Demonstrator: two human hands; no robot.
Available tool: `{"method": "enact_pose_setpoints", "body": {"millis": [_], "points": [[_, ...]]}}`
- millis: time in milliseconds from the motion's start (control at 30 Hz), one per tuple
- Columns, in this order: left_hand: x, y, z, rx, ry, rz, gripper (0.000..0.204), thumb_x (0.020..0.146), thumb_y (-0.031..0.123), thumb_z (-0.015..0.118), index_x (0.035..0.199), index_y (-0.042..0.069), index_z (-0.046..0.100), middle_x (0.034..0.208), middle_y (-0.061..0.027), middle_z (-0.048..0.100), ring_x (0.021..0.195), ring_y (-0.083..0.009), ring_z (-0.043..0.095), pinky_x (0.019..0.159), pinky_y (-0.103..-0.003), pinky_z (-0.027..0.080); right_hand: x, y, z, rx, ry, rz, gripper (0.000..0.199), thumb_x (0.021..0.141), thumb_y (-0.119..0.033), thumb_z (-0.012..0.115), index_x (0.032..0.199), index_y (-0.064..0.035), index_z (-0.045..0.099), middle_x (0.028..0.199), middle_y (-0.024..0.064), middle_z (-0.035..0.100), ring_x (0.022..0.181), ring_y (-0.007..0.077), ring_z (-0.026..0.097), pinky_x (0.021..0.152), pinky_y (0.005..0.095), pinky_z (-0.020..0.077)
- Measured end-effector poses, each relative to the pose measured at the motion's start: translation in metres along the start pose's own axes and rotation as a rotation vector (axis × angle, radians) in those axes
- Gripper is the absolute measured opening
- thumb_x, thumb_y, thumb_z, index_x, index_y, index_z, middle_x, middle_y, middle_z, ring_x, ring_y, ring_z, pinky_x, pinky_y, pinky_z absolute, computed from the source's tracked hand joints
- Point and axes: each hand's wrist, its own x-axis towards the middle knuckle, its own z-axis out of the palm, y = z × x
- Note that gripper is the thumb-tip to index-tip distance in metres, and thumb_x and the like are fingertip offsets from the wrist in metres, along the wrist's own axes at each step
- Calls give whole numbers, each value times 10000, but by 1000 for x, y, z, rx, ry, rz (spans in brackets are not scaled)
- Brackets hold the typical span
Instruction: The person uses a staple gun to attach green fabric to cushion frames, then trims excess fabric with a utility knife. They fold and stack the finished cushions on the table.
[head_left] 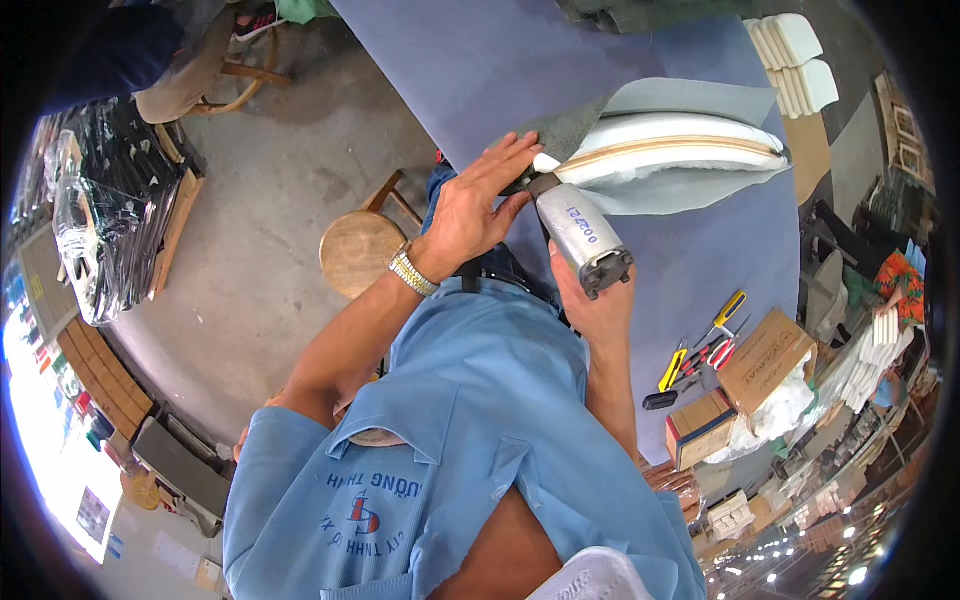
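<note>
Pressure mattered most, I judged: my left hand lay flat and open, pinning grey fabric beside the white padded seat cushion, while my right hand gripped the grey metal staple gun against that cushion's edge.

Your widest open run is the bare grey-blue tabletop across the upper middle of the frame, above your left hand. To the right, the padded cushion and its loose grey fabric block that side, and the metal tool in your right hand fills the centre. Lower right, hand tools and cardboard boxes crowd the table edge. Left of you, a round wooden stool stands near your left forearm.
</note>
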Motion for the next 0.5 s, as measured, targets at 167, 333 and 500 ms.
{"method": "enact_pose_setpoints", "body": {"millis": [167,333,500], "points": [[5,2,8,-19,25,-5,630,783,-94,762,1388,24,632,1482,-175,597,1422,-352,524,1167,-442,458,1,3,-11,-54,-2,-57,350,755,-26,817,1068,23,670,1003,172,700,869,367,714,771,383,564],[12,2,3,6,43,18,618,787,-77,771,1382,13,629,1477,-177,600,1417,-352,531,1167,-439,457,2,12,-7,-91,26,-113,361,762,-38,824,1080,37,669,996,172,711,858,352,721,772,375,567],[1,-2,17,75,74,141,597,809,35,816,1378,30,636,1477,-170,601,1393,-355,552,1152,-459,475,-35,24,-28,-143,159,-20,347,827,-50,823,1135,41,692,987,174,761,847,285,765,794,364,589]]}}
